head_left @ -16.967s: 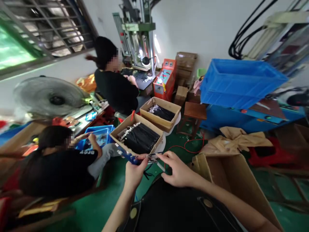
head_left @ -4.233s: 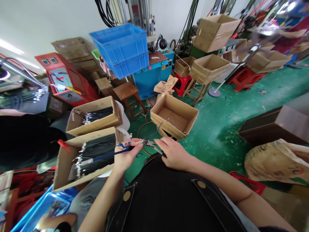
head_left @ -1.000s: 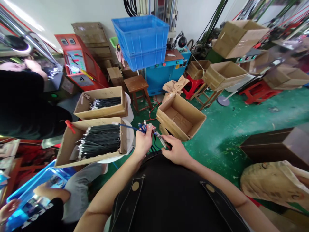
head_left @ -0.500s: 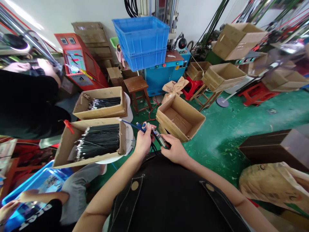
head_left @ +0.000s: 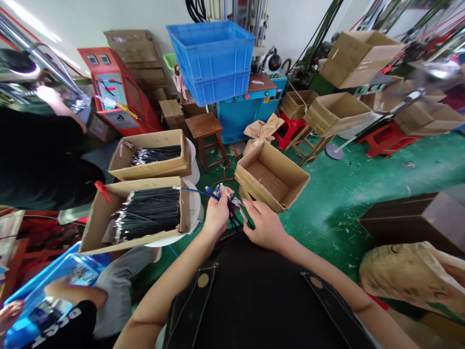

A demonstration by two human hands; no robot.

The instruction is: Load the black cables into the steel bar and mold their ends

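Just in front of my apron, my left hand is closed around a small bunch of blue cables with connector ends. One blue strand sticks out to the left, toward the near box, and dark cable ends hang below the fingers. My right hand grips a pair of small pliers, with the jaws pointing at the bunch beside my left fingers. The handles look spread apart. My fingers hide where the jaws meet the cables.
Left of my hands, a cardboard box holds many black cables; a second box with cables stands behind it. Ahead is an open carton. Blue crates rise farther back. Two other people work at the left.
The pliers' handles have spread and my right fingers have loosened. The blue strand on the left now lies lower and flatter. At the lower left, a co-worker's hands have shifted.
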